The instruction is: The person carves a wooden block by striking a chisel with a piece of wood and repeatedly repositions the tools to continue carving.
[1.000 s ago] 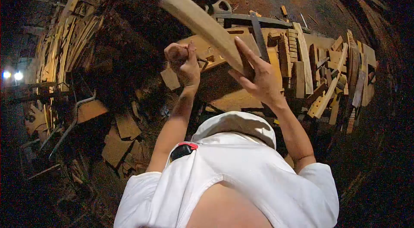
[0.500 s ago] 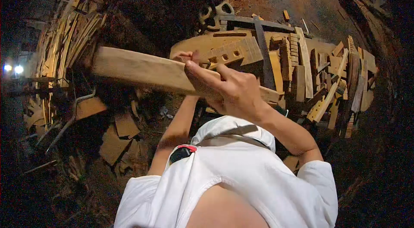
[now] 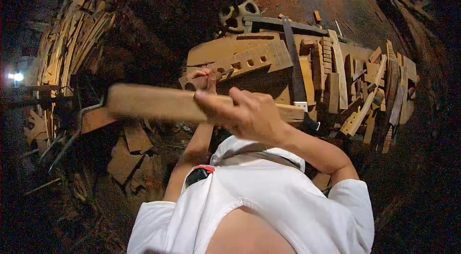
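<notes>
My right hand (image 3: 247, 114) is wrapped round a long, thick wooden bat (image 3: 153, 104), which is blurred and reaches out to the left. Beyond it, my left hand (image 3: 205, 79) is closed on a chisel (image 3: 190, 86); the round butt of its handle shows, and its blade slants toward the row of holes. Those square holes are cut in a pale wooden block (image 3: 274, 57) lying on the worktop. The bat hides part of my left forearm.
A handsaw (image 3: 294, 57) lies right of the block. Several wood offcuts (image 3: 333, 93) crowd the worktop's (image 3: 211, 52) right side. Stacked wood strips (image 3: 77, 42) and a bent metal bar (image 3: 79, 126) are at left. A hollow concrete block (image 3: 235, 16) stands behind.
The bat's far end has come down and the bat lies more level. My right hand has shifted slightly left. More of my left hand and the chisel now shows.
</notes>
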Motion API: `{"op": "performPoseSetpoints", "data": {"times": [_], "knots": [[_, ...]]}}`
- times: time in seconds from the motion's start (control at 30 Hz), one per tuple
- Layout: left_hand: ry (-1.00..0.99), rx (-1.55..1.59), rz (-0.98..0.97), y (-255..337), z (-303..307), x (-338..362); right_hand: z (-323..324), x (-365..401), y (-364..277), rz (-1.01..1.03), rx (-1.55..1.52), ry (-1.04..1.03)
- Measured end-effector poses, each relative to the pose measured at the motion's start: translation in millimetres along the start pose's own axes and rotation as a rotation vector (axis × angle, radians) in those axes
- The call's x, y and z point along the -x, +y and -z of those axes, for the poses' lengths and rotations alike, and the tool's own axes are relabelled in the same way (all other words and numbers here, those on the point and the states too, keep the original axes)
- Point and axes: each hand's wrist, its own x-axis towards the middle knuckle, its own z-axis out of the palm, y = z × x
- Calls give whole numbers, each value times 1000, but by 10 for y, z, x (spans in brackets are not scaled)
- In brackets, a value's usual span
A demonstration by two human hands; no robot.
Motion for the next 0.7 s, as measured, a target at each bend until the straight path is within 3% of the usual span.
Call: {"op": "performPoseSetpoints", "data": {"times": [0.03,0.2,0.3,0.4,0.43,0.47,0.5,0.53,0.57,0.6,0.67,0.7], "knots": [[9,-23,3,43,26,44,-37,-44,74,-141,86,-117],[24,-161,26,111,152,102,34,-55,-62,38,44,-93],[20,-226,46,134,80,170,-104,-80,126,-65,125,-162],[13,-309,59,254,241,466,-116,-73,12,-1,123,-99],[14,-330,75,802,1254,1010,-73,-69,-16,49,81,-91],[19,-349,88,1023,1213,1044,-111,-48,13,27,17,-76],[27,-368,90,324,404,389,-154,-26,72,33,22,-79],[32,-392,86,261,277,299,-188,-30,117,24,99,-111],[39,-416,79,535,575,593,-210,-40,158,17,176,-140],[46,-444,79,330,388,252,-217,-2,141,-18,99,-141],[54,-495,105,385,516,387,-144,36,70,-102,11,-134],[0,-142,328,415,657,374,-101,39,64,-175,-68,-120]]}}
